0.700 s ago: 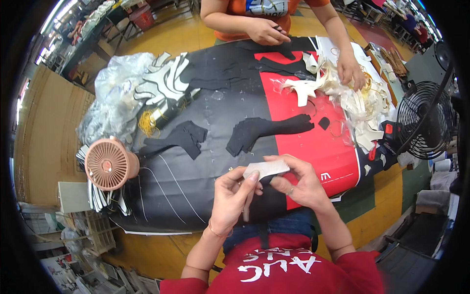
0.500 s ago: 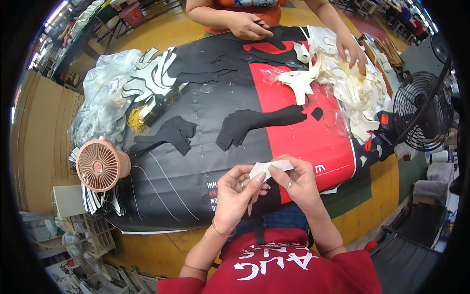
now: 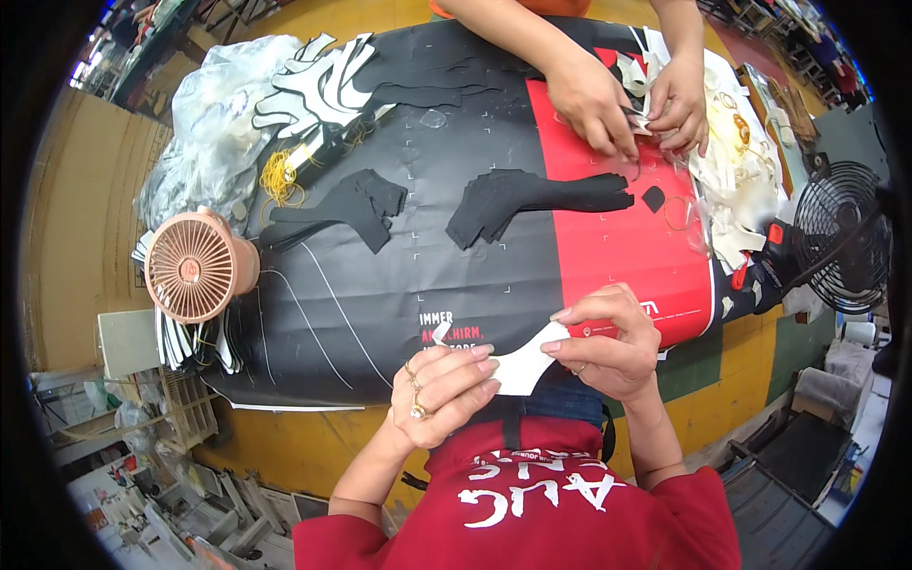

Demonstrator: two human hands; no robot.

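Close to my body, over the near edge of the table, a curved white cut piece of sheet material (image 3: 525,369) is stretched between my hands. My left hand (image 3: 439,397) grips its left part between thumb and fingers, covering some of it; a narrow white tip shows beyond the fingers. At the other end, my right hand (image 3: 613,344) pinches the piece by its corner. Beyond my hands lie a stack of black cut pieces (image 3: 513,201) and, left of it, a fanned black stack (image 3: 361,204).
Across the table, a co-worker's hands (image 3: 598,104) handle white pieces beside a cream pile (image 3: 736,161). A pink fan (image 3: 195,266) stands at left, near yellow rubber bands (image 3: 280,178), black-edged white pieces (image 3: 318,90) and plastic bags (image 3: 223,133). A black fan (image 3: 841,223) is at right.
The white piece, bunched between my fingers before, is now spread flatter, with my hands farther apart. The co-worker's hands have come together over the red part of the table. The view has shifted slightly.
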